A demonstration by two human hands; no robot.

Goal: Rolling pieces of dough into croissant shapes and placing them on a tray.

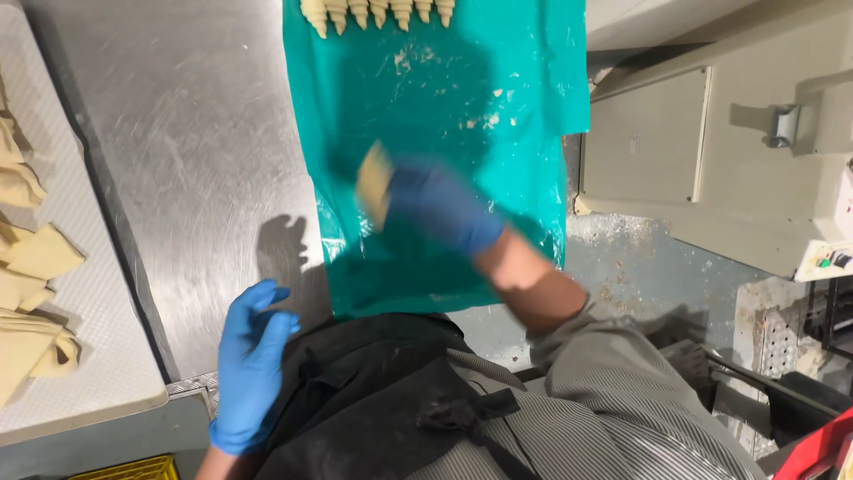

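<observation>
My right hand (435, 204), in a blue glove, is blurred by motion over the teal plastic sheet (524, 107) and is shut on a pale piece of dough (374, 182). My left hand (253, 360), also gloved in blue, hovers with fingers apart over the near edge of the steel table (195, 160), holding nothing. A row of several rolled dough pieces (378, 12) lies along the far end of the teal sheet. Flour and crumbs speckle the sheet.
A white tray (89, 356) at the left carries several flat cut dough triangles (35, 258). To the right stands a beige machine cabinet (711, 142) above a dusty floor. A yellow crate (124, 468) shows at the bottom left. I wear a dark apron (373, 391).
</observation>
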